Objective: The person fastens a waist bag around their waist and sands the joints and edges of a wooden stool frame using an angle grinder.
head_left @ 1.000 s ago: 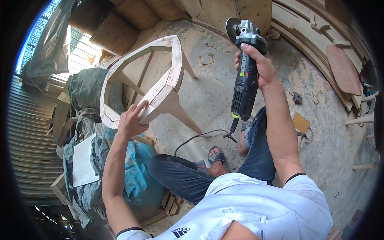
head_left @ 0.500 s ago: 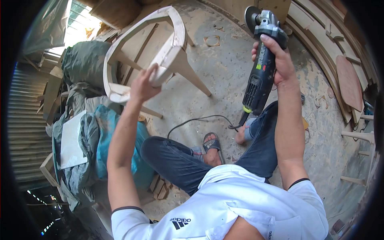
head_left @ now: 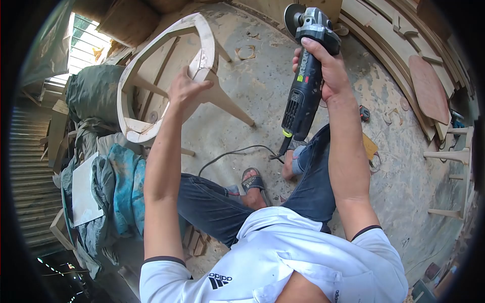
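A pale wooden chair frame point(head_left: 206, 38), with an open rounded seat ring and tapered legs, stands tilted on the floor at upper left. My left hand point(head_left: 186, 92) grips the ring's near right side, thumb spread toward the leg joint and fingertips over the wood. Raised on the right is a black angle grinder point(head_left: 301, 98) with a grey metal head and a thin disc point(head_left: 293, 21) at its top. My right hand point(head_left: 331, 70) wraps round its body, thumb along the upper side. Its black cord point(head_left: 237, 150) trails from the lower end across the floor.
Cloth-covered bundles and a blue sheet point(head_left: 126, 184) lie at left, with a white board point(head_left: 87, 189) on top. Wooden planks point(head_left: 381, 53) line the upper right, near a reddish board point(head_left: 428, 90). A tape measure point(head_left: 364, 113) lies beyond my right forearm.
My left hand has shifted up along the chair frame toward the leg joint, and its thumb now sticks out sideways. The whole view has slid, so most things appear farther left.
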Demonstrator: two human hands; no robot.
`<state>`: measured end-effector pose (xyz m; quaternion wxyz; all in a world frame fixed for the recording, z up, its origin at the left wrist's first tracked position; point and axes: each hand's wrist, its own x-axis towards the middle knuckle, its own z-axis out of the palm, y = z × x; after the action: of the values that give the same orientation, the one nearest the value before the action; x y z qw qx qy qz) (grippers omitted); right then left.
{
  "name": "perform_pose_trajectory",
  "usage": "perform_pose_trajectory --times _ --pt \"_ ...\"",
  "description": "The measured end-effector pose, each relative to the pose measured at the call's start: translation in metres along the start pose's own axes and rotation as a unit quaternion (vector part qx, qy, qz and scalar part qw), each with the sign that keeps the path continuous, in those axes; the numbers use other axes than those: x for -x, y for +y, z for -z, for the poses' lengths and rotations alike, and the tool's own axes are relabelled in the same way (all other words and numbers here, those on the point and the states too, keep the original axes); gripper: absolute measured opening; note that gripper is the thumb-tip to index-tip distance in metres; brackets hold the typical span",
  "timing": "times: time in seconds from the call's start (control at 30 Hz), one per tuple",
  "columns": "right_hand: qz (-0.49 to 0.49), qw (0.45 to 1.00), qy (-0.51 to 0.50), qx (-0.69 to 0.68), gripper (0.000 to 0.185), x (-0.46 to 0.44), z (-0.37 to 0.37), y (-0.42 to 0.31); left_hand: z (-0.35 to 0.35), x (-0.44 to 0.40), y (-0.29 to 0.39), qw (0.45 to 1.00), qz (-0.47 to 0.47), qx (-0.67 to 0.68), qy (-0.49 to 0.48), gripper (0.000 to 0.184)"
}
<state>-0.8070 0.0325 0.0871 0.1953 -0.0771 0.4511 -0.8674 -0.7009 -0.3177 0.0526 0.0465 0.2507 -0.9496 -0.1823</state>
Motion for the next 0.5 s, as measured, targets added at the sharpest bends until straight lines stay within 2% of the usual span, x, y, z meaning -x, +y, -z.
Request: perform_pose_trajectory --times 0.07,0.17,0.2,0.3,0.37,0.4,0.5 --pt "0.016 1.000 -0.014 -0.002 0.038 -0.003 0.003 0.000 -0.001 0.021 0.011 0.999 -0.037 0.006 -0.004 0.098" --pt "-0.001 0.999 -0.023 -0.048 0.031 -0.005 0.001 0.000 -0.007 0.049 0.022 0.996 -0.081 0.016 -0.019 0.100" --pt "-0.003 0.998 -0.047 -0.032 0.041 -0.007 0.006 0.002 -0.012 0.055 0.024 0.995 -0.097 0.026 -0.017 0.100" --pt "-0.070 0.990 -0.077 -0.090 0.042 -0.016 0.013 0.003 -0.017 0.072 0.031 0.988 -0.150 0.018 -0.013 0.101" --pt "-0.067 0.987 -0.091 -0.117 0.043 -0.017 0.010 0.004 -0.019 0.071 0.029 0.983 -0.183 0.013 -0.010 0.102" --pt "-0.068 0.985 -0.094 -0.127 0.044 -0.016 0.009 0.004 -0.020 0.074 0.030 0.978 -0.207 0.011 0.022 0.098" --pt "-0.082 0.981 -0.111 -0.137 0.043 -0.017 0.009 0.006 -0.019 0.074 0.038 0.991 -0.133 0.029 0.008 0.094"
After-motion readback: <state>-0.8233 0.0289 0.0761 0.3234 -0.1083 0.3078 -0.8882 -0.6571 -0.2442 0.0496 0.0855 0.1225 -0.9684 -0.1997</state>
